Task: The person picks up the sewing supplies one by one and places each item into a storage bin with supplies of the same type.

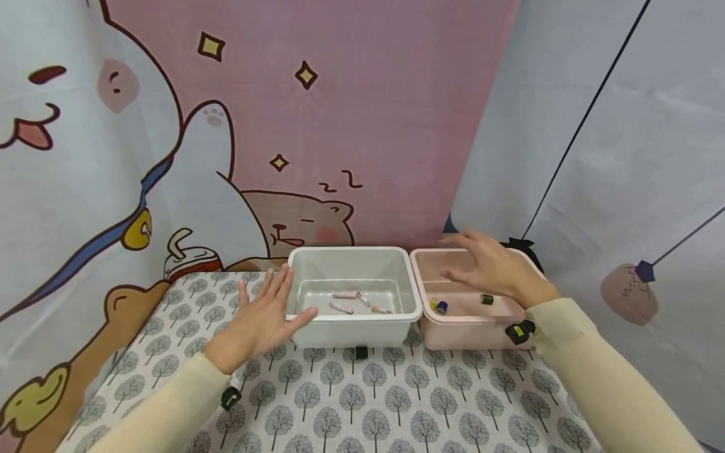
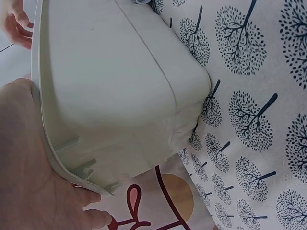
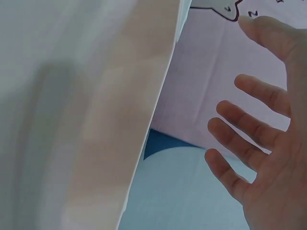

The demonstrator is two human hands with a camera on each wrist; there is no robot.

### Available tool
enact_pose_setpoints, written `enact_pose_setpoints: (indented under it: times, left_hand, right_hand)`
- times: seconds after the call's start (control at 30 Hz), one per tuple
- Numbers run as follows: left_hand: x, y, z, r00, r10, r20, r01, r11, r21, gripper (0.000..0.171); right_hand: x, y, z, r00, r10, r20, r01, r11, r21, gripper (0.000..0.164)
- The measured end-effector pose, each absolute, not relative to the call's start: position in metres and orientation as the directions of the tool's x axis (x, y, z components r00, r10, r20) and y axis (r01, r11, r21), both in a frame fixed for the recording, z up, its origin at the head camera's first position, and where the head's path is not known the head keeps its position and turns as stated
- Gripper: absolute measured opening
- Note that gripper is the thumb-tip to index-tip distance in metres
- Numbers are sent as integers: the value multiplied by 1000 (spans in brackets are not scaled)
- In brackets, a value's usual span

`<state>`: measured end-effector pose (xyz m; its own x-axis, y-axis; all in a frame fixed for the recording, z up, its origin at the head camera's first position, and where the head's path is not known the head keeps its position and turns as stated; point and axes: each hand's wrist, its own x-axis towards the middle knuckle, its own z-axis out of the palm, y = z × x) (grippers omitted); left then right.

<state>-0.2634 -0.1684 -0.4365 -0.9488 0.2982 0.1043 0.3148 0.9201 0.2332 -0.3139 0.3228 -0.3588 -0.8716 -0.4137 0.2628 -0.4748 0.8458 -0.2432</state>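
My left hand (image 1: pixel 257 321) lies at the left end of a white plastic bin (image 1: pixel 354 319), its fingers straight and spread along the rim. The left wrist view shows that hand (image 2: pixel 29 158) close against the bin's outer wall (image 2: pixel 110 76). Inside the white bin are several small pink-and-white sticks (image 1: pixel 342 307). Over the pink bin (image 1: pixel 470 319) hovers my right hand (image 1: pixel 489 267), fingers apart and slightly bent, holding nothing. In the pink bin lie small thread spools: a blue one (image 1: pixel 442 307), a yellow one (image 1: pixel 434 303) and a dark green one (image 1: pixel 486 299).
Both bins stand side by side on a tree-print tablecloth (image 1: pixel 351 402), near its back edge. Behind them hangs a cartoon-printed curtain (image 1: pixel 396 126). A small black piece (image 1: pixel 361 353) sits at the white bin's front base.
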Motion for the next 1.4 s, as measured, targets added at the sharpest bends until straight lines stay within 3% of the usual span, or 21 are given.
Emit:
enact_pose_setpoints:
  times: [0.13,0.2,0.33,0.37,0.47,0.57,0.6,0.8,1.07,1.4]
  left_hand:
    - [-264,-169,-437,-949,298,104,314,920,234,118]
    - [-265,-169,-438,-950,296,102,312,920,235,118]
    - [-266,-169,-438,-950,296,103,312,920,239,117]
    - [-266,-169,-438,-950,296,104,313,919,239,117]
    - [-266,-169,-438,-949,297,107,314,919,239,117]
    - [-266,-169,-438,-949,297,108,315,918,240,119]
    - [-266,-169,-438,-949,298,108,315,918,240,119]
    - [-267,-169,-438,-950,294,102,310,921,236,120]
    - [-265,-169,-437,-951,293,98,308,922,235,119]
    - [-266,-168,-437,-951,294,96,309,922,234,119]
  right_hand:
    - [-300,316,-362,-869,-403,288,-468,858,-212,67]
    - [-293,314,-363,-850,-406,335,-465,878,-113,66]
    - [-282,311,-364,-706,-487,513,-479,863,160,63]
    - [-280,309,-366,-677,-500,541,-491,853,174,61]
    - [-276,303,-375,-641,-527,558,-602,796,60,54]
    - [-270,296,-385,-682,-513,521,-661,737,-140,57]
    - [-268,294,-388,-681,-513,522,-668,727,-158,58]
    - [-252,283,-394,-657,-506,559,-672,729,-131,56]
    - [-241,267,-403,-515,-570,640,-786,612,-88,55]
    - [-222,249,-421,-529,-599,601,-804,581,-128,52]
